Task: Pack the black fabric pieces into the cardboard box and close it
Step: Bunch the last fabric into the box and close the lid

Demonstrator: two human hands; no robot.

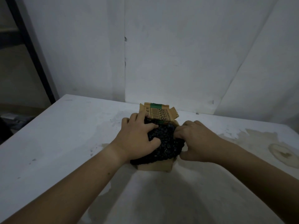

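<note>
A small cardboard box stands on the white table, its far flap upright with a printed label and green tape. A bulging wad of black bumpy fabric fills the box's mouth and spills over its near left edge. My left hand lies on the left side of the wad, fingers curled into it. My right hand is on the right side, its fingertips digging into the fabric and its thumb low beside the box's wall. Most of the box is hidden by the fabric and my hands.
The white table is scuffed, with a brown stain at the right. A white wall rises close behind the box. A dark frame and shelving stand beyond the table's left edge.
</note>
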